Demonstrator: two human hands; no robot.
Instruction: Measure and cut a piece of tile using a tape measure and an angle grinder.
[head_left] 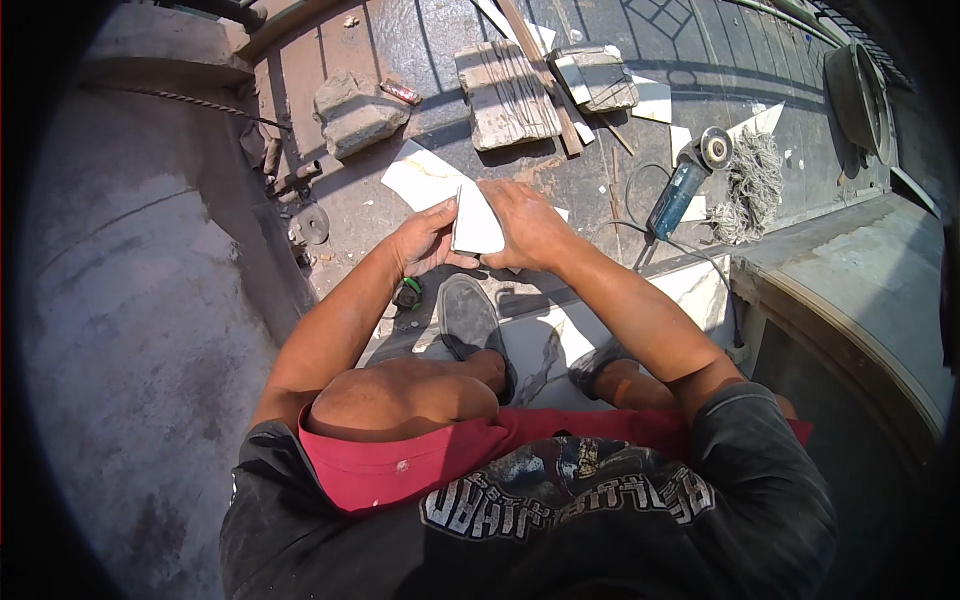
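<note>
Two bare hands meet around one white tile piece (482, 225), which lies directly between them, well in front of the knees and touching both. Its long axis runs near to far, the far end leaning slightly left, and its thin dark edge faces the left hand (430, 240). That hand grasps the piece from the left, thumb up along this edge and fingers curled below the near end. The right hand (530, 225) grasps it from the right, fingers laid over toward the far end; where its thumb presses I cannot tell. Neither hand is nearer, since each is on its own side of the piece.

One veined tile offcut (420, 175) lies just beyond, far and left; whether it touches the held piece is unclear. Counting outward: one green tape measure (408, 293) near the left hand, two dark shoes (470, 315) on the near side, and three rough blocks (508, 95) on the far side. One angle grinder (680, 185) lies to the right, closer to the right hand, its disc end pointing far; just right of it, one tangle of pale string (752, 185). At least three white scraps (653, 100) are scattered far and right
</note>
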